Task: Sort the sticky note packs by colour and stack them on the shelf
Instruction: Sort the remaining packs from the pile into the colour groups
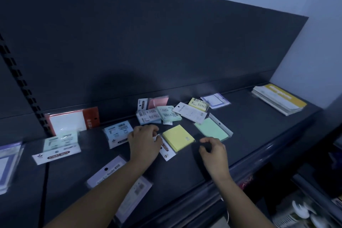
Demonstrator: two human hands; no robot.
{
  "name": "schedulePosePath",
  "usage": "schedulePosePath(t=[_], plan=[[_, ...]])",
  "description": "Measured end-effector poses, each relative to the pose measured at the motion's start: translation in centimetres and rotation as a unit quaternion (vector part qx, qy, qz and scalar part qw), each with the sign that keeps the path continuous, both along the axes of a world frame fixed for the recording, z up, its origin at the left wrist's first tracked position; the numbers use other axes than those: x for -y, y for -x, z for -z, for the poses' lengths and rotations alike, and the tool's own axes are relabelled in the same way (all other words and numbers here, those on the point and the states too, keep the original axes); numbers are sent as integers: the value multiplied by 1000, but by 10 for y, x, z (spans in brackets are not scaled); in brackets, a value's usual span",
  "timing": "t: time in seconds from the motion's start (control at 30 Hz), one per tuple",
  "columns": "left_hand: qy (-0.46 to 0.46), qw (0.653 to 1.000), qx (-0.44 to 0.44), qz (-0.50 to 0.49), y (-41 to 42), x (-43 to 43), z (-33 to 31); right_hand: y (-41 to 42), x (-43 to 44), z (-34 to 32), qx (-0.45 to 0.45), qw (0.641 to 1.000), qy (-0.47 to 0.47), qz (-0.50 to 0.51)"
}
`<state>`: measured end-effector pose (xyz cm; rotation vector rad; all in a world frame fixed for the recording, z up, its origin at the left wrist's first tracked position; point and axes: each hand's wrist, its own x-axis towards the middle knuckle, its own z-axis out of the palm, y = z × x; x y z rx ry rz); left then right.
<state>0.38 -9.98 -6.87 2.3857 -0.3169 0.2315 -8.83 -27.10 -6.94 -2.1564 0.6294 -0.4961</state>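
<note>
1. The yellow pack [178, 139] lies flat on the shelf [259, 122], right between my two hands.
2. Its long way runs left to right, a bit tilted. The white card end is on the left. The yellow end points to the right.
3. My left hand [144, 141] sits on the white card end. Its fingers [151, 128] are curled there and look to pinch the card edge. The picture is dim and a bit blurry, so I am not fully sure of that pinch.
4. My right hand [212, 149] is just beside the pack's right corner and does not touch it. Its fingers are bent loosely with the thumb and first finger apart. They hold nothing.
5. So the left hand is the nearer one. I think the lift has to start at the card end. The right hand can come in from the right to catch the yellow end.
6. The green pack [212, 131] lies just past my right hand, near the same corner. I must take care not to grab that one.
7. The far yellow pack [199, 104] lies at the back, up and to the right. I think this pack should go with it, so the move heads away from me and to the right.
</note>
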Motion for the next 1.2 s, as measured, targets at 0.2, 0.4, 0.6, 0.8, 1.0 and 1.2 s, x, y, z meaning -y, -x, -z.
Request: schedulePosePath(t=[0.2, 0.4, 0.6, 0.8, 1.0, 1.2], plan=[[-60, 997, 10, -38, -21, 22, -3, -20, 41, -5, -36, 986, 110, 123], [-127, 987, -33, -89, -48, 45, 0, -38, 85, 2, -195, 970, 108, 101], [-123, 979, -54, -151, -63, 71, -2, -60, 118, 0, -174, 982, 62, 46], [-70, 987, -80, -124, -54, 100, 0, -80, 146, -2, -29, 994, -98, 31], [-107, 986, -102, -75, -45, 124, -1, -92, 154, 3, 48, 964, -258, 49], [-90, 989, 29, -114, -40, 136, -2, -98, 155, 1, 87, 944, -313, 63]])
